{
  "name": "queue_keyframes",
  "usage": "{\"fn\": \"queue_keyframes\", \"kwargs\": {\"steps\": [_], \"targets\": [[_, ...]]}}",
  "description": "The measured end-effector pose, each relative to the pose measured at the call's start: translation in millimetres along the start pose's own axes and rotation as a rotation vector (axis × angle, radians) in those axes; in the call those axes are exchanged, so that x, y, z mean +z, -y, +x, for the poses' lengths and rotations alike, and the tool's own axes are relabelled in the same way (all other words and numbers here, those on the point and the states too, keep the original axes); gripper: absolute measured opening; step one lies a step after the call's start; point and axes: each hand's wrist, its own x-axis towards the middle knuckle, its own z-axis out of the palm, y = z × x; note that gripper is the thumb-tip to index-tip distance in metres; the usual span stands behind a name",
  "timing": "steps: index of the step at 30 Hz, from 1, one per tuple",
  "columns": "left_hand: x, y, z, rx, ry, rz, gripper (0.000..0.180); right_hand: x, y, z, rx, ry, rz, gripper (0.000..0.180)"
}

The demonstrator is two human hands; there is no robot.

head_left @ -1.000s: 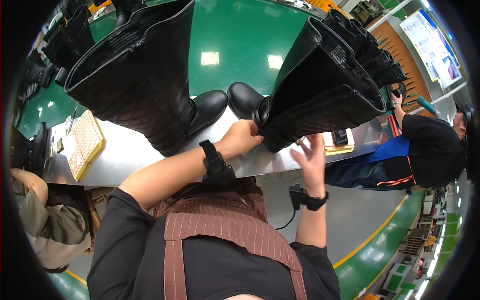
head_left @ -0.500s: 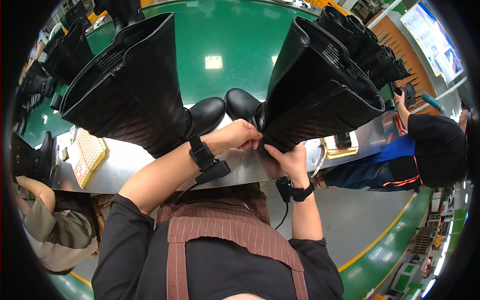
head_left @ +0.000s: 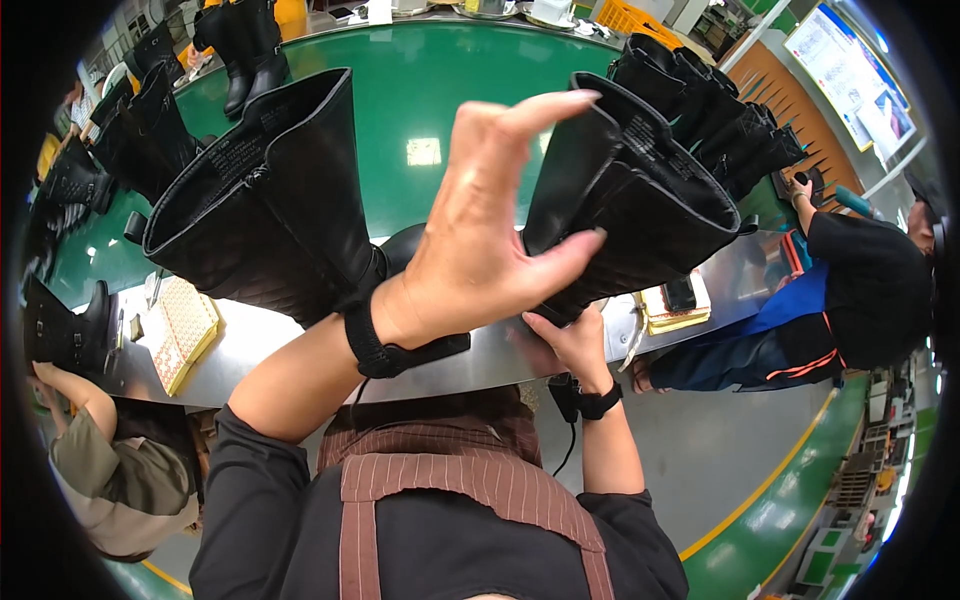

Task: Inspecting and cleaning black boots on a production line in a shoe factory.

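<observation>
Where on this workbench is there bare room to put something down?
Bare metal bench shows between the yellow woven pad and the left tall black leather boot. It is crowded around the right tall black boot, where the left hand, right hand and yellow pad stack sit.

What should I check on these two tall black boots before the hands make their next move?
1. Right hand has a grip on the right boot: ok, it holds the lower part.
2. Left hand is free: ok, raised with fingers spread, not clearly holding anything.
3. Left boot is supported: cannot tell, its foot is hidden behind the left forearm.
4. The two boots are apart: ok, green belt shows between the shafts.
5. Table edge beside the right hand: not ok, a yellow pad with a dark object on it lies close by.
6. Co-worker on the right: ok, apart from the boots.
</observation>
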Motion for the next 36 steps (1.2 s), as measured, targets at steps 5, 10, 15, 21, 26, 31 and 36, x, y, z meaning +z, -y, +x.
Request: {"fn": "queue_keyframes", "kwargs": {"steps": [5,10,15,21,26,31,36], "targets": [[-10,-1,34,0.368,0.252,0.362,0.061,0,-8,-1,-0.074,0.021,-0.035,0.046],[9,6,31,0.379,0.318,0.068,0.046,1,-7,-1,-0.044,-0.022,-0.019,0.048],[22,23,-27,-0.265,0.020,-0.043,0.047,1,1,-1,-0.045,-0.020,0.002,0.046],[39,33,-54,-0.462,0.189,-0.106,0.020,1,6,-2,-0.066,0.005,0.008,0.042],[27,39,-36,-0.805,0.479,-0.523,0.022,4,8,-2,-0.092,0.007,-0.027,0.043],[13,33,-30,-0.908,0.599,-0.700,0.025,5,9,-4,-0.034,-0.009,-0.008,0.042],[-8,7,-8,-0.701,0.480,-0.906,0.022,5,6,-3,-0.006,-0.010,-0.044,0.041]]}}
